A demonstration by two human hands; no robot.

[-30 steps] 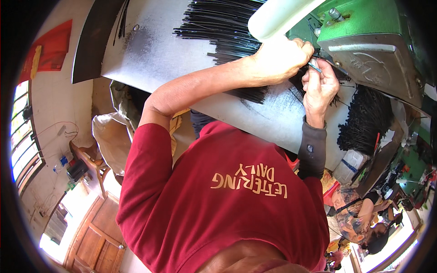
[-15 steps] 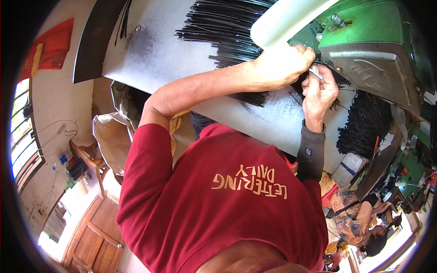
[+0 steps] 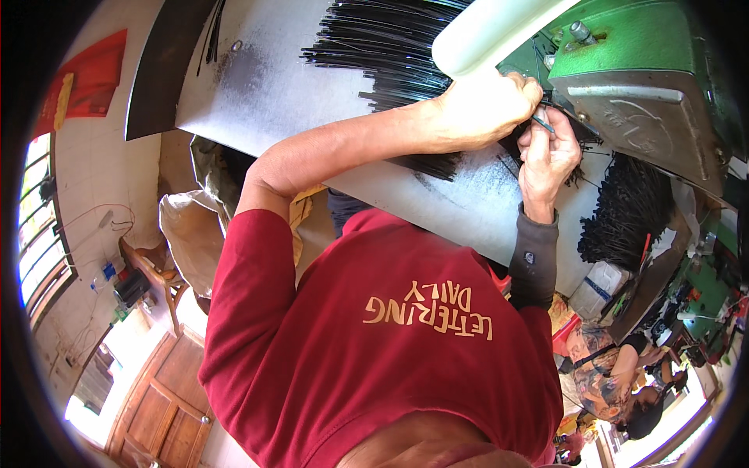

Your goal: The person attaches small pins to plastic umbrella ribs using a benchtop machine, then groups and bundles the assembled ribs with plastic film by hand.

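My left hand (image 3: 491,108), washed out by the light, is closed, its fingers curled beside the green machine (image 3: 624,58). What it grips, if anything, is hidden. Just to its right, my right hand (image 3: 550,160) pinches a thin dark rod (image 3: 544,123) between thumb and fingers. The two hands almost touch. A wide pile of thin black strips (image 3: 382,39) lies on the metal tabletop (image 3: 273,101), partly behind my left hand and forearm.
A white lamp tube (image 3: 499,35) hangs over the hands. Right of them sits a thick bundle of black strips (image 3: 624,210), with a whitish box (image 3: 599,288) nearby. Another person (image 3: 608,374) is at the lower right. A pale sack (image 3: 191,238) stands below the table's left side.
Both hands stay together by the machine and have shifted very slightly. The thin rod in my right hand looks a little turned and darker. The piles keep their places.
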